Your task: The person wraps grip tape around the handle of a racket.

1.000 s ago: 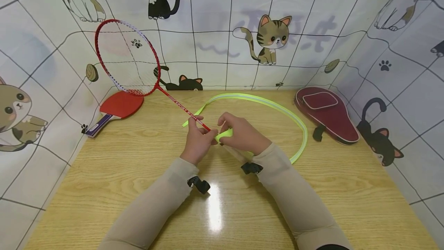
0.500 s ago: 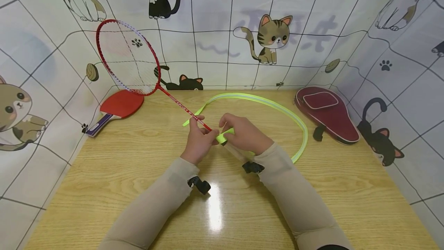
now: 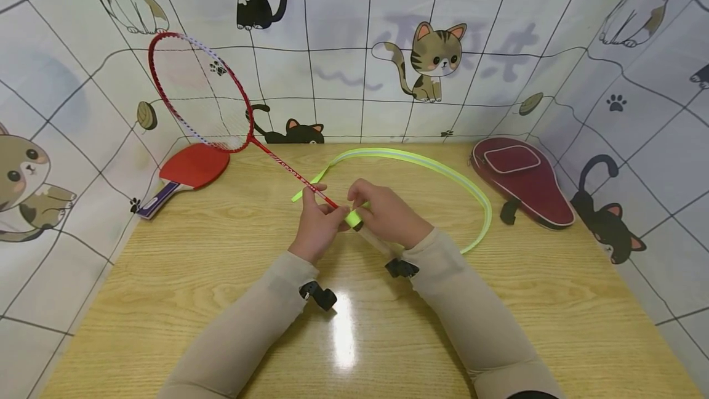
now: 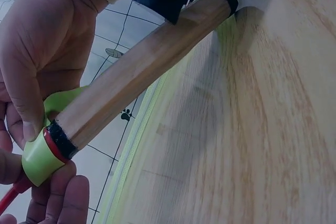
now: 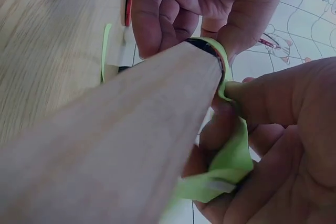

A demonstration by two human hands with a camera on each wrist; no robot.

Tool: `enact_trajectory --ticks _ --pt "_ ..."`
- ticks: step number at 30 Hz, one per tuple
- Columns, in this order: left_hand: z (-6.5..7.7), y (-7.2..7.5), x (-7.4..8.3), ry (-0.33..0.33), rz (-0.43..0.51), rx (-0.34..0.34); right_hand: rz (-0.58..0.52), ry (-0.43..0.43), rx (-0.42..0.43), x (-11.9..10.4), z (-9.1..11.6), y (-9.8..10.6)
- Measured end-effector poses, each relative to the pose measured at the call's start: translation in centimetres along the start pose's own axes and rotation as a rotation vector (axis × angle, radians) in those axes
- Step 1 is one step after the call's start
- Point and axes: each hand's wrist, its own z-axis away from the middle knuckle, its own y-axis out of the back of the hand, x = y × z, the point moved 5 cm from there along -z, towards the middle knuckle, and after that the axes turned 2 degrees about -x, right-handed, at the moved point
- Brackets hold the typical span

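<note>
My left hand [image 3: 317, 226] holds a red badminton racket [image 3: 285, 168] by its shaft, just above the handle. The racket's head tilts up to the left. Its bare wooden handle [image 4: 142, 66] has a black band at each end and points down towards my right wrist. A neon yellow-green reflective strip [image 3: 415, 157] goes round the top of the handle, seen close up as a yellow-green wrap [image 4: 39, 158] in the left wrist view. My right hand [image 3: 393, 217] pinches the strip beside the handle. From there the strip hangs in a fold [image 5: 233, 156]; its rest curves over the table.
A red table tennis bat [image 3: 194, 167] lies at the back left, beneath the racket's head. At the back right is a dark red bat case [image 3: 523, 183]. Cat-patterned cloth [image 3: 332, 79] walls the wooden table [image 3: 232, 300] on three sides.
The strip by the right fingers has gone from a wide loop to a wrap lying close round the handle top. Its right-hand curve has shifted slightly. The left hand keeps its place.
</note>
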Motion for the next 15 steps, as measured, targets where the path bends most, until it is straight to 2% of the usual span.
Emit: enact_trajectory --ticks 7,15 --pt "0.0 -0.2 -0.1 0.007 0.038 -0.003 -0.044 0.001 -0.021 0.4 0.0 -0.2" --pt "0.1 -0.2 0.1 0.01 0.026 -0.019 -0.077 0.006 -0.027 1.3 -0.3 -0.3"
